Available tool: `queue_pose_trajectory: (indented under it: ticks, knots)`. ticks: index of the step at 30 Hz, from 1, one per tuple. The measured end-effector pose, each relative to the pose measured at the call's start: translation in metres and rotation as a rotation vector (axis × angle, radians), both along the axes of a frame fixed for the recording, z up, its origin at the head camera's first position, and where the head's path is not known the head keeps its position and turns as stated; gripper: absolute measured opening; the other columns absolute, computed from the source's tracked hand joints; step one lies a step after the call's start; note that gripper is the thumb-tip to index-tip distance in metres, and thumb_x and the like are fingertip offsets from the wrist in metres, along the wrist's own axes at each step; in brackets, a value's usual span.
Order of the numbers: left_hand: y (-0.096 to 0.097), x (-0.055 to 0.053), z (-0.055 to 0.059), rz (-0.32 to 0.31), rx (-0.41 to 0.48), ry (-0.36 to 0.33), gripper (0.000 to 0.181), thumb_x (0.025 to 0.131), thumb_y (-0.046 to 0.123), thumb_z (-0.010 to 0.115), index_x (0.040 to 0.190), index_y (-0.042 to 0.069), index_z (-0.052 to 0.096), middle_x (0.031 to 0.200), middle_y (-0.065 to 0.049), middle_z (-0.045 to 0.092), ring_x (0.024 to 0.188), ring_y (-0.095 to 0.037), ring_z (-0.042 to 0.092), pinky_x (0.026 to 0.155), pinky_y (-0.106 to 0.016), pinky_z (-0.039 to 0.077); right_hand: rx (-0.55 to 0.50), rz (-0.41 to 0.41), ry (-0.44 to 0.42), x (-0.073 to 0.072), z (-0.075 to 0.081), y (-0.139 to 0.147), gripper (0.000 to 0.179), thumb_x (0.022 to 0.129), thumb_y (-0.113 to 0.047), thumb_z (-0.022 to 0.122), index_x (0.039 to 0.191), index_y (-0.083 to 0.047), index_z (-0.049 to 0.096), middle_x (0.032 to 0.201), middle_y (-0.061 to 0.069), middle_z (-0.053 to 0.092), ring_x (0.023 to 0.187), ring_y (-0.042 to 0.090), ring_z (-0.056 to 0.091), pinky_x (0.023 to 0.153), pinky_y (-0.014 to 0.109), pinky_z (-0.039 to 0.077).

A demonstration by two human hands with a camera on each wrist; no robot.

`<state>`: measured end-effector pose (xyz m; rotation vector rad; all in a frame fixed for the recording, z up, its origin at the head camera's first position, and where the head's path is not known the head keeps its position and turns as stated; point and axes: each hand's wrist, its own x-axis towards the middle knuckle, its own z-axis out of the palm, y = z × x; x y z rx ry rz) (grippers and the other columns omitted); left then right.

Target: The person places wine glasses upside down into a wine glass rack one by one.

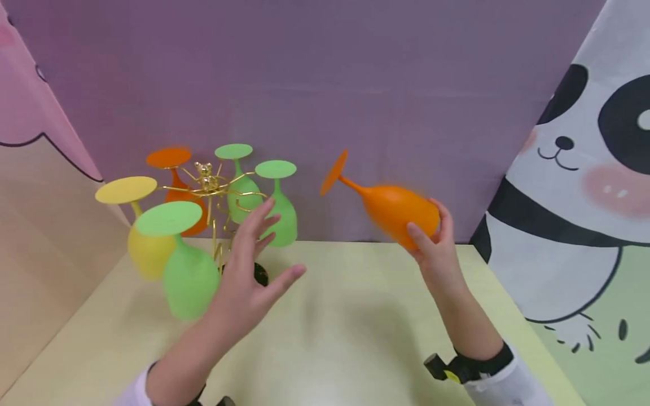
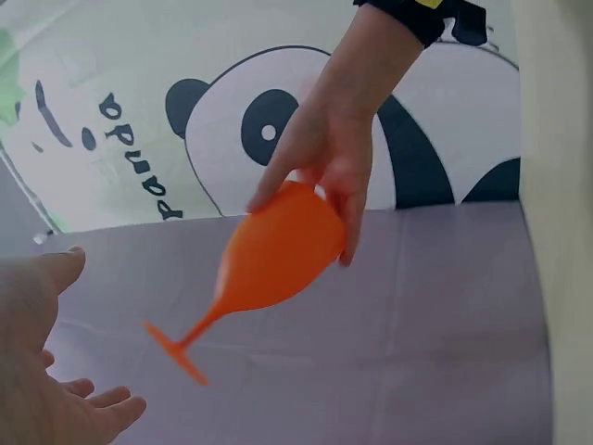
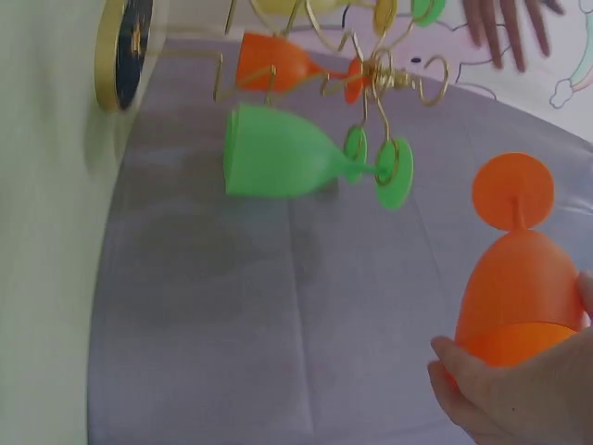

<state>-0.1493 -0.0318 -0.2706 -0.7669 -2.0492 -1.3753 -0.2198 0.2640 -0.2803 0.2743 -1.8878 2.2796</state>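
My right hand [image 1: 439,256] grips an orange wine glass [image 1: 398,211] round its bowl near the rim, in the air above the table. The glass tilts, its foot pointing up and to the left. My left hand [image 1: 249,276] is spread, thumb apart from the fingers, and holds nothing. It hovers in front of a gold wire glass rack [image 1: 208,183] with a small bear figure on top. Upside down on the rack hang several glasses: a yellow glass [image 1: 149,254], an orange glass [image 1: 188,208] and green ones, such as the near green glass [image 1: 190,279].
The rack's round dark base [image 1: 261,274] stands on the pale table [image 1: 345,349], partly hidden by my left hand. Behind rises a purple cloth backdrop [image 1: 355,67]. A panda-print cloth [image 1: 569,225] bounds the right side, and a pink and beige one [image 1: 45,186] the left.
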Motion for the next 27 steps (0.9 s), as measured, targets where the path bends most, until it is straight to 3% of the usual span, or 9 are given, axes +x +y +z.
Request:
queue_pose_trajectory:
  ticks: [3, 5, 11, 16, 21, 27]
  knots:
    - [0.010, -0.004, -0.016, -0.091, 0.127, -0.188, 0.090, 0.085, 0.005, 0.072, 0.154, 0.020, 0.016, 0.157, 0.001, 0.024, 0.139, -0.022, 0.038, 0.111, -0.025, 0.036, -0.104, 0.170, -0.039, 0.003, -0.010, -0.003, 0.047, 0.100, -0.024, 0.051, 0.141, -0.027, 0.028, 0.132, -0.003, 0.042, 0.118, 0.016, 0.051, 0.094, 0.028, 0.053]
    - [0.017, -0.008, -0.025, -0.148, 0.193, -0.274, 0.088, 0.087, 0.008, 0.071, 0.154, 0.020, 0.015, 0.157, 0.000, 0.024, 0.139, -0.026, 0.038, 0.112, -0.030, 0.037, -0.154, 0.289, -0.044, 0.004, -0.017, -0.005, 0.040, 0.103, -0.026, 0.045, 0.140, -0.024, 0.030, 0.131, -0.002, 0.045, 0.117, 0.016, 0.053, 0.094, 0.034, 0.054]
    - [0.031, -0.017, -0.041, -0.270, 0.268, -0.367, 0.085, 0.088, 0.020, 0.071, 0.153, 0.014, 0.016, 0.157, -0.006, 0.024, 0.140, -0.030, 0.037, 0.113, -0.041, 0.037, -0.281, 0.565, -0.144, 0.010, -0.033, -0.013, 0.035, 0.104, -0.033, 0.035, 0.138, -0.022, 0.038, 0.130, 0.002, 0.049, 0.117, 0.024, 0.059, 0.098, 0.041, 0.051]
    - [0.033, -0.022, -0.046, -0.290, 0.276, -0.414, 0.089, 0.087, 0.025, 0.073, 0.153, 0.014, 0.016, 0.158, -0.006, 0.023, 0.140, -0.030, 0.036, 0.111, -0.047, 0.038, -0.351, 0.689, -0.256, 0.021, -0.044, -0.021, 0.039, 0.105, -0.039, 0.028, 0.138, -0.023, 0.039, 0.132, 0.006, 0.049, 0.117, 0.032, 0.060, 0.100, 0.041, 0.050]
    - [0.034, -0.027, -0.054, -0.326, 0.281, -0.454, 0.095, 0.083, 0.033, 0.076, 0.153, 0.015, 0.014, 0.158, -0.008, 0.021, 0.142, -0.033, 0.033, 0.111, -0.051, 0.037, -0.384, 0.761, -0.367, 0.030, -0.054, -0.029, 0.042, 0.103, -0.045, 0.026, 0.136, -0.024, 0.040, 0.131, 0.008, 0.051, 0.118, 0.032, 0.060, 0.099, 0.038, 0.051]
    - [0.036, -0.028, -0.059, -0.319, 0.227, -0.531, 0.092, 0.082, 0.023, 0.077, 0.152, 0.022, 0.017, 0.157, -0.005, 0.022, 0.143, -0.031, 0.032, 0.111, -0.052, 0.036, -0.390, 0.838, -0.452, 0.039, -0.063, -0.036, 0.047, 0.102, -0.052, 0.024, 0.134, -0.022, 0.040, 0.129, 0.009, 0.052, 0.116, 0.033, 0.061, 0.098, 0.034, 0.051]
